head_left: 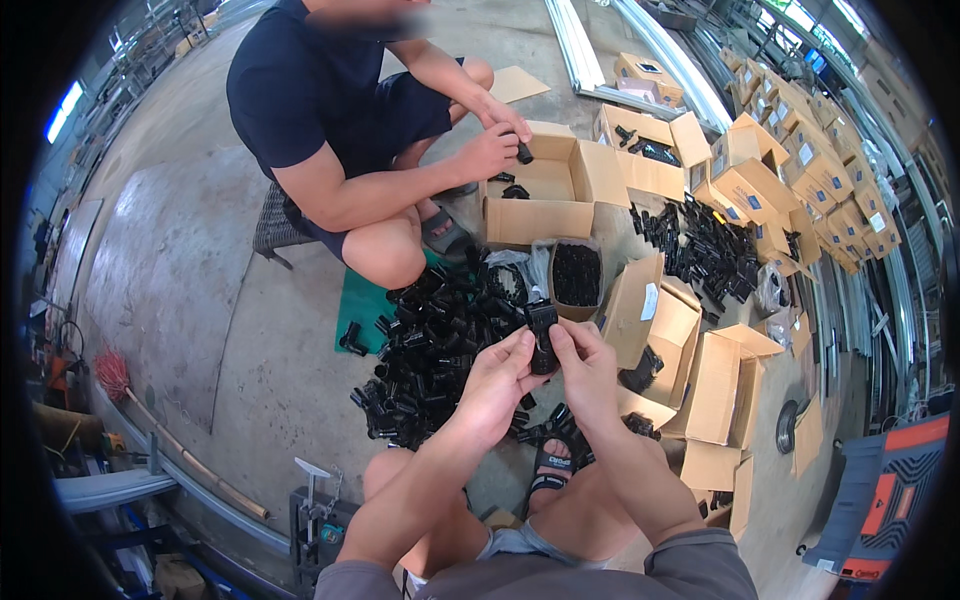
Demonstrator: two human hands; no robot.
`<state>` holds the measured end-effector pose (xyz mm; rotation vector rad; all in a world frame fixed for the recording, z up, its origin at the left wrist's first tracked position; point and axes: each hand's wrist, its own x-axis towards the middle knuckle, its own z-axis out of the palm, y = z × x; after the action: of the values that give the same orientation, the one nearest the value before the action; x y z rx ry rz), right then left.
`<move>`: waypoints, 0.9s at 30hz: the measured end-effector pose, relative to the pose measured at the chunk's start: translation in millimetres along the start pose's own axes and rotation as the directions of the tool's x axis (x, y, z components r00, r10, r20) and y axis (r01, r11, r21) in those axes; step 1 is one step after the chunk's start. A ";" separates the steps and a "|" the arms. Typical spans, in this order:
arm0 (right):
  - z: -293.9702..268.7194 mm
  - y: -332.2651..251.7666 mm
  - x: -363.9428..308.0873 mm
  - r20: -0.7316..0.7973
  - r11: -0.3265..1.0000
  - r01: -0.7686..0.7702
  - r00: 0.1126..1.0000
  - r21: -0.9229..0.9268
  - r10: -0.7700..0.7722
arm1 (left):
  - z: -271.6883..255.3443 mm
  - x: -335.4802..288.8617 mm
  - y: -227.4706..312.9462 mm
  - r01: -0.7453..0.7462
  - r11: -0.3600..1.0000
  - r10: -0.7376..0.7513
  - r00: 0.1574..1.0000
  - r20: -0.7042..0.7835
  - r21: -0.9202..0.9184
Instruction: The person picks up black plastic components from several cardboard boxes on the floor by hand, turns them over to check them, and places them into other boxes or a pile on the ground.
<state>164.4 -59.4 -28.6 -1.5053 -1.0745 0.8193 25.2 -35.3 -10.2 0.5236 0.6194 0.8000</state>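
A black plastic fitting (541, 338), short and tube-like with a wider top end, is held upright in front of me. My left hand (492, 385) grips its left side, thumb against the lower part. From the other side my right hand (588, 368) pinches it, thumb on its face. Below and left of my hands spreads a large heap of similar black fittings (425, 345) on the floor. An opened carton (640, 310) leans just right of my right hand, with another black piece (642, 370) at its edge.
A seated co-worker (330, 150) opposite holds a black fitting (524, 153) above a cardboard box (535, 222). More black parts (695, 245) lie at the right, before stacked cartons (820, 160). A broom (195, 440) lies left; a grey-orange case (880, 505) stands right.
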 end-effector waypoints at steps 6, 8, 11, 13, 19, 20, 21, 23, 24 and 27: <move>-7.1 -16.2 8.7 0.060 0.957 -0.074 0.996 0.281 0.059 | 4.1 -1.2 4.0 -0.054 0.977 0.081 0.989 -0.126 0.206; -10.7 -15.7 10.5 0.074 0.978 -0.065 0.996 0.199 0.051 | 6.7 1.0 1.5 -0.058 0.950 0.117 0.977 -0.180 0.306; -14.8 -18.6 11.0 0.100 0.968 -0.156 0.985 0.194 0.139 | -1.5 4.5 -6.8 -0.038 0.957 0.094 0.979 -0.183 0.288; -18.9 -23.1 12.5 0.120 0.942 -0.226 0.972 0.247 0.201 | -7.1 4.1 -5.4 0.006 0.983 0.016 0.993 -0.115 0.185; -27.8 -26.8 13.6 0.167 0.908 -0.267 0.960 0.322 0.223 | -9.1 4.4 -0.4 0.072 0.984 -0.059 0.994 -0.088 0.163; -28.4 -30.3 12.7 0.154 0.922 -0.257 0.963 0.288 0.221 | -9.2 4.2 -0.4 0.063 0.982 -0.049 0.995 -0.086 0.176; -29.4 -32.4 12.3 0.140 0.936 -0.245 0.966 0.252 0.216 | -8.8 4.5 -0.6 0.053 0.981 -0.038 0.996 -0.082 0.188; -30.1 -30.3 12.0 0.126 0.948 -0.225 0.971 0.225 0.201 | -7.8 4.5 -1.6 0.049 0.978 -0.030 0.995 -0.092 0.205; -30.1 -29.2 11.8 0.119 0.953 -0.215 0.974 0.211 0.193 | -7.2 3.5 -2.7 0.055 0.976 -0.033 0.994 -0.106 0.211; -30.0 -26.3 11.2 0.087 0.964 -0.189 0.981 0.188 0.175 | -4.0 2.4 -2.8 0.032 0.976 -0.010 0.995 -0.099 0.217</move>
<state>190.3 -59.0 3.6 -1.4302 -0.8860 1.0814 25.0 -34.3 -15.5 0.6803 0.8081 0.7447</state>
